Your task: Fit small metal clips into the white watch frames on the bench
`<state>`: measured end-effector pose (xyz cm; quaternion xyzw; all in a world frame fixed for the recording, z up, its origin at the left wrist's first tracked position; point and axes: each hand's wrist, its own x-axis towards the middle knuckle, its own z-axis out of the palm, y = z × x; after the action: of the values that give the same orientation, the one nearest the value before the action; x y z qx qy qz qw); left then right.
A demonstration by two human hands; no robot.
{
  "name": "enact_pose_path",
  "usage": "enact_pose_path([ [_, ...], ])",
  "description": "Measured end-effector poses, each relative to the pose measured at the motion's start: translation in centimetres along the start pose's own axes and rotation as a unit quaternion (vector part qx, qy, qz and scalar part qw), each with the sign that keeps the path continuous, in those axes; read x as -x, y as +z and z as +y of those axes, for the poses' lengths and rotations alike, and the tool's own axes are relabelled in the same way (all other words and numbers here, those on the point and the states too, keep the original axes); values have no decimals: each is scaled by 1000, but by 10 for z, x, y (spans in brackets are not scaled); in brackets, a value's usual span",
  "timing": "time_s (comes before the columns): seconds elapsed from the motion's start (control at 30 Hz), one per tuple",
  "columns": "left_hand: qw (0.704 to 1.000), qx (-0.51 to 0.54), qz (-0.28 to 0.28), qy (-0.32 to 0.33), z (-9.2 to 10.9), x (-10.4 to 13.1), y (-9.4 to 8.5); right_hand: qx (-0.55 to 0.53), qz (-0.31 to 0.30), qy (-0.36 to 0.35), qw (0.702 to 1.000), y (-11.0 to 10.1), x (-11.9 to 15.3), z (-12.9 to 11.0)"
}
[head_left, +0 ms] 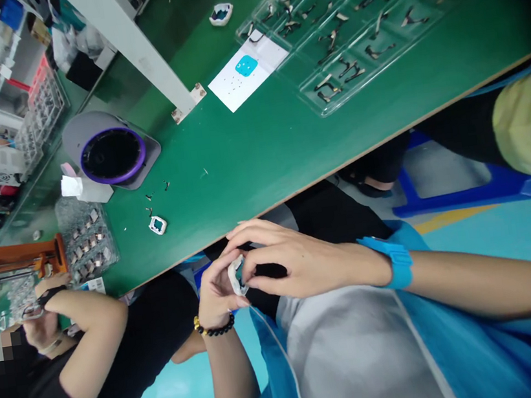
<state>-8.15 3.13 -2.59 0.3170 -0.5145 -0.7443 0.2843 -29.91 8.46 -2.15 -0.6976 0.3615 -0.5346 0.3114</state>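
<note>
My left hand point(215, 290), with a dark bead bracelet at its wrist, grips a small white plastic casing point(235, 277) just off the table's front edge. A blue-green part shows inside the casing. From the right, my right hand point(287, 258) reaches over it, a blue band round the wrist. Its thumb and index finger are pinched together at the casing's open side; what lies between the tips is hidden. A similar white casing point(157, 225) lies on the green table, with small black pieces point(148, 197) near it.
A clear tray point(322, 110) of black cable-like parts lies at the back right, beside a printed white card point(233, 99). Another white casing point(221, 14) is farther back. A round purple-rimmed device point(113, 155) stands by a metal post point(149, 57). A co-worker's arm point(91, 326) is at left.
</note>
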Motion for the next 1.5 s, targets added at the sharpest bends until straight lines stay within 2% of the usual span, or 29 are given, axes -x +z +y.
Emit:
enact_pose_path([
  [0.13, 1000, 0, -22, -1, 2, -1, 1, 0, -14, -4, 1000, 0, 1, 1],
  [0.3, 1000, -11, -24, -4, 3, -2, 2, 26, -6, -36, 999, 0, 1, 2],
  [0.67, 999, 2, -28, -27, -10, 4, -6, 27, -3, -40, 999, 3, 1, 0],
  [0.93, 1000, -5, 5, -2, -12, 3, -2, 47, 13, -30, 998, 12, 7, -3],
  [1.1, 999, 34, 13, -4, -19, 4, 0, 30, 37, -30, 998, 15, 8, -2],
  [1.2, 998, 58, 23, -20, -23, 3, 3, 15, 31, -19, 999, 15, 9, 0],
  [1.3, 993, 80, 61, -57, -24, -1, 11, -5, 12, 19, 1000, 10, 9, 7],
  [1.43, 979, 125, 95, -131, -16, -11, 29, -46, -23, 134, 990, -5, 8, 14],
  [1.5, 975, 137, 95, -145, -10, -16, 38, -95, -44, 184, 977, -15, 4, 14],
])
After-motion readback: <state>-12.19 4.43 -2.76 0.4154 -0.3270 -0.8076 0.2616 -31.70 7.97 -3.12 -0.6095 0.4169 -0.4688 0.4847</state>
